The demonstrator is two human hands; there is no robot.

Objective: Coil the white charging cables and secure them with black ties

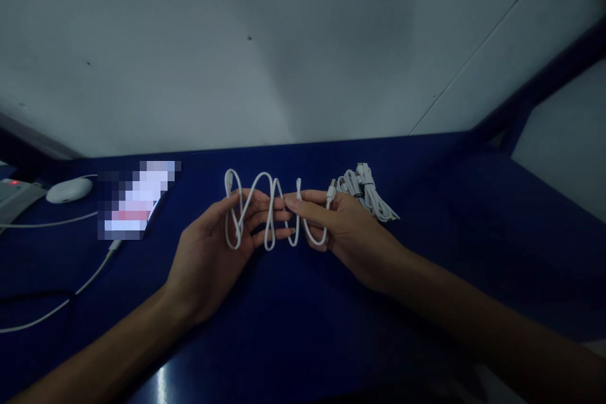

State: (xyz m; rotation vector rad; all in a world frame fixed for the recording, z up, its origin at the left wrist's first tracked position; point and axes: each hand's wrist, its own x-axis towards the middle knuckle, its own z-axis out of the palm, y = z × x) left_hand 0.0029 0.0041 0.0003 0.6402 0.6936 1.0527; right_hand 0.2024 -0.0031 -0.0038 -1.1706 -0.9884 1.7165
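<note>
A white USB cable (269, 227) hangs in loose, spread-out coils between my two hands, above the blue table. My left hand (218, 240) is palm up with its thumb over the coils at the left end, and its fingers reach beneath the loops. On the other side, my right hand (345, 221) pinches the cable between thumb and fingers. A USB plug (331, 192) at one cable end sticks up beside the right hand's fingers. Behind that hand, bundled white cables (372, 192) lie on the table, partly hidden by it.
To the left lies a lit phone (137, 202), its screen blurred out, with a white charging cable (92, 278) plugged in. A white rounded case (69, 190) and a power strip (19, 196) with a red light are farther left. A pale wall (213, 76) rises behind the blue table (303, 328).
</note>
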